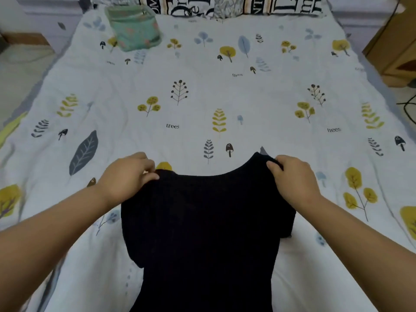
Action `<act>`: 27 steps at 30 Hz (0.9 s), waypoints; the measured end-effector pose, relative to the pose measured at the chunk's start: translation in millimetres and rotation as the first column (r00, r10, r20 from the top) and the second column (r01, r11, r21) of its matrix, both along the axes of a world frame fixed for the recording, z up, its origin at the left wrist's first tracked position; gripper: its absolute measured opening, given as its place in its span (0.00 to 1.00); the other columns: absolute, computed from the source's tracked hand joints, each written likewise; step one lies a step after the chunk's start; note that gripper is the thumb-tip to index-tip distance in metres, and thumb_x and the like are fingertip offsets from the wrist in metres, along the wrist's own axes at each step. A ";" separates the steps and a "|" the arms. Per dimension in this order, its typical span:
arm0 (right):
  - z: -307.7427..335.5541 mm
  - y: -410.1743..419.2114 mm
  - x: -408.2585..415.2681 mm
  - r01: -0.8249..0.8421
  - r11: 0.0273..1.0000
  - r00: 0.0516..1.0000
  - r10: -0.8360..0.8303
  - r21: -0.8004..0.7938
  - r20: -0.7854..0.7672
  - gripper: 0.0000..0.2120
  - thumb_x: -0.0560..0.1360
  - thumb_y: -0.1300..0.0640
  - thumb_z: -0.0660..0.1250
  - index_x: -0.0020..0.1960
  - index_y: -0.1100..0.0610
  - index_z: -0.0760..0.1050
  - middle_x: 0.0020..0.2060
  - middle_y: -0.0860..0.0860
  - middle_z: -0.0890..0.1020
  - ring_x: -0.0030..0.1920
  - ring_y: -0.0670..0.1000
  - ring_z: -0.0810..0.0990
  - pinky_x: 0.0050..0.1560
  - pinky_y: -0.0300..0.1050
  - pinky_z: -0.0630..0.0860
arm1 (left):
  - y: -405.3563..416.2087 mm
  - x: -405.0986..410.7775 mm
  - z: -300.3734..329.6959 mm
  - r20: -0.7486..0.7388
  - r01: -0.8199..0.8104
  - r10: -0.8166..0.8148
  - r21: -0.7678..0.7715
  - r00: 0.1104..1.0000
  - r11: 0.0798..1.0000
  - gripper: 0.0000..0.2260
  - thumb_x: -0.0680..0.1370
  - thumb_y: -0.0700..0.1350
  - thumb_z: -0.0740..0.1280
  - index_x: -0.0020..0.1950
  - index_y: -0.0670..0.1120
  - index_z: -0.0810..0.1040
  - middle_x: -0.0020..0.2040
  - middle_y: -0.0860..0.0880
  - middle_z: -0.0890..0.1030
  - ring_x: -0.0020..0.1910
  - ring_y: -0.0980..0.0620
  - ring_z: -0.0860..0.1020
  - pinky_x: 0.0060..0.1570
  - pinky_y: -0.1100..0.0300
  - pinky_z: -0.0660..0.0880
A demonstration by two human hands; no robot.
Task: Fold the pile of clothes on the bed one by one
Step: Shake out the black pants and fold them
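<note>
A dark navy knit top [202,233] hangs spread out in front of me over the near part of the bed [202,97], its wide neckline facing away. My left hand [128,176] pinches its left shoulder and my right hand [292,179] pinches its right shoulder. The short sleeves droop down at both sides. The lower end of the top runs out of view at the bottom. A folded green patterned garment [135,30] lies at the far left of the bed near the pillows.
The bed has a white cover printed with trees, leaves and mushrooms. Pillows with large black lettering [225,5] line the head end. A brown cardboard box [394,41] stands at the right side, with a dark cable [407,106] below it.
</note>
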State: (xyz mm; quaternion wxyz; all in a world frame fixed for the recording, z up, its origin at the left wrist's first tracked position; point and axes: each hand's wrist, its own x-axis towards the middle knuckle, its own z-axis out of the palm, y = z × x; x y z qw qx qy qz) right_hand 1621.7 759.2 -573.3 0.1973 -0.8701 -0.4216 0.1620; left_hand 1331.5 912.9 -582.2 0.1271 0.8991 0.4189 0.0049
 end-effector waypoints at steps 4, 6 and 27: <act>-27.9 37.4 15.4 0.067 0.993 0.997 -0.070 0.095 0.029 0.18 0.79 0.52 0.59 0.31 0.56 0.66 0.27 0.49 0.70 0.30 0.51 0.70 0.27 0.42 0.58 | 27.9 20.7 -27.9 0.180 -0.234 0.202 0.174 0.963 0.957 0.10 0.78 0.47 0.64 0.43 0.42 0.79 0.40 0.44 0.79 0.39 0.41 0.76 0.36 0.57 0.64; -48.7 49.7 18.1 0.080 0.995 0.997 -0.080 0.052 -0.006 0.16 0.79 0.49 0.59 0.38 0.58 0.72 0.31 0.51 0.74 0.38 0.55 0.75 0.29 0.43 0.59 | 33.5 28.4 -50.3 0.195 -0.339 0.312 0.126 0.930 0.932 0.10 0.79 0.47 0.62 0.45 0.41 0.77 0.41 0.41 0.80 0.40 0.40 0.76 0.38 0.56 0.65; -116.4 22.7 31.7 0.232 0.961 0.971 -0.238 -0.149 -0.025 0.18 0.80 0.48 0.54 0.60 0.62 0.67 0.54 0.62 0.77 0.52 0.62 0.74 0.44 0.47 0.64 | 25.8 -29.4 -119.4 0.052 -0.708 0.730 -0.207 0.681 0.676 0.23 0.77 0.61 0.58 0.54 0.40 0.72 0.45 0.42 0.75 0.48 0.39 0.74 0.46 0.53 0.66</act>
